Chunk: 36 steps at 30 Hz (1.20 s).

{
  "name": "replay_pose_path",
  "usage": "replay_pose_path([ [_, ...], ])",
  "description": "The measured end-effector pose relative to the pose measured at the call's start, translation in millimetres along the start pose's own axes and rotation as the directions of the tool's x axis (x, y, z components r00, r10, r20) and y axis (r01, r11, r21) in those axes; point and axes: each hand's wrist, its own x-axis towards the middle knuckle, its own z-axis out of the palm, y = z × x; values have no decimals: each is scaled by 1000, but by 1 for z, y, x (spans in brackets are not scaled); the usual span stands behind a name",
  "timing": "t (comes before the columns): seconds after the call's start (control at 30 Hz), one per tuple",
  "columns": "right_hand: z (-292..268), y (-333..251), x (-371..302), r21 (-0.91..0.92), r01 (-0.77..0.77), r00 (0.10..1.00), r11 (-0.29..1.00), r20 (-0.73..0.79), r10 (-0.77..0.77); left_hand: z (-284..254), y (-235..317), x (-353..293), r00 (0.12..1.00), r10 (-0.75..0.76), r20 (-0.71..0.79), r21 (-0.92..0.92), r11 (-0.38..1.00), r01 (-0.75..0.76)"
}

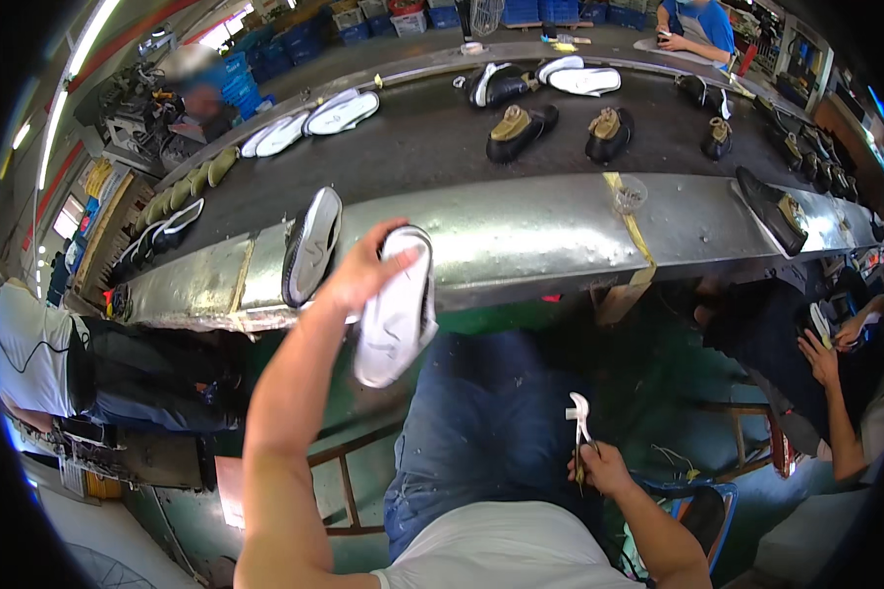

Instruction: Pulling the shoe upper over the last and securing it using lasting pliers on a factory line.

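My left hand (361, 275) is closed round one end of a shoe (391, 324), held over the front edge of the metal ledge. Its white sole faces up, with dark squiggles on it. My right hand (606, 469), low and to the right of my lap, grips the handles of a pair of lasting pincers (580, 414). Their curved metal head points up, apart from the shoe. Beside my left hand, another shoe (316, 245) lies tilted on the ledge, showing its pale sole and dark side.
A metal ledge (521, 231) borders a dark conveyor belt (422, 147) carrying several shoes and white soles. A clear cup (630, 193) and a dark shoe (774, 211) rest on the ledge. Co-workers sit at left (39, 353), right (825, 363) and far side (697, 29).
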Motion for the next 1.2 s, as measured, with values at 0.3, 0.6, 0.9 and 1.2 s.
replay_pose_path([
  [0.3,36,-66,-53,-573,353,935,740,221,-276,194,-68,-157,971,-136,196,-611,758,230],
  [0.6,78,-109,-45,-340,292,913,894,376,-155,185,-72,-159,971,17,239,-510,853,111],
  [0.9,68,-110,-1,-579,382,910,720,370,-186,177,-82,-157,992,-44,121,-318,945,81],
  [1.2,84,-77,15,-770,568,730,291,307,-611,137,-96,-144,887,-116,447,-503,787,357],
])
